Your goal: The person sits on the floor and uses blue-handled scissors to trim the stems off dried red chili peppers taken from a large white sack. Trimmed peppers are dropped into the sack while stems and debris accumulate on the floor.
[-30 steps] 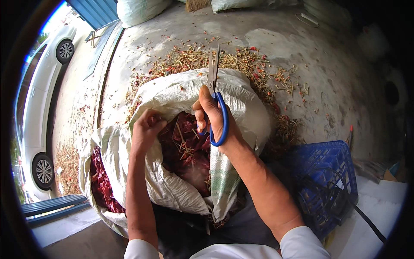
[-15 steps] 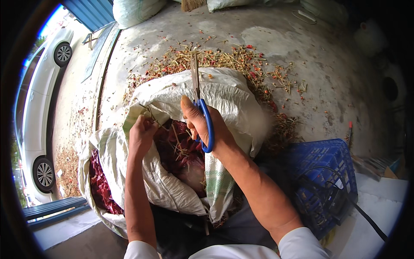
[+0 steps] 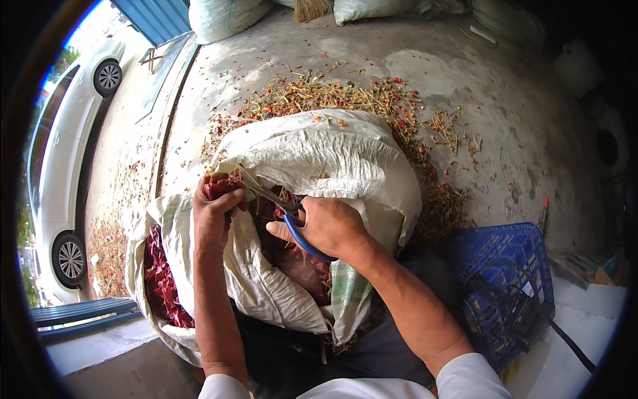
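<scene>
My left hand (image 3: 211, 223) is closed around a dried red chili pepper (image 3: 222, 186), above the left side of an open white woven sack (image 3: 312, 149). Thin pale stems (image 3: 247, 174) stick out of that grip toward the right. In my right hand (image 3: 335, 226) are blue-handled scissors (image 3: 302, 241), their blades angled up and left to the stems. Whether the blades touch the stems I cannot tell. Dark red dried chilies (image 3: 269, 223) show in the sack's mouth below my hands.
Left of it, a second woven sack (image 3: 178, 226) holds red dried chilies (image 3: 167, 282). Cut stems and red bits (image 3: 372, 96) litter the concrete floor beyond. A blue plastic crate (image 3: 502, 239) with a black cable stands at the right. Full sacks (image 3: 226, 16) line the back.
My left hand has a red chili where only a thin stem showed before. My right hand has swung the scissors from pointing away to pointing left, close to the left hand.
</scene>
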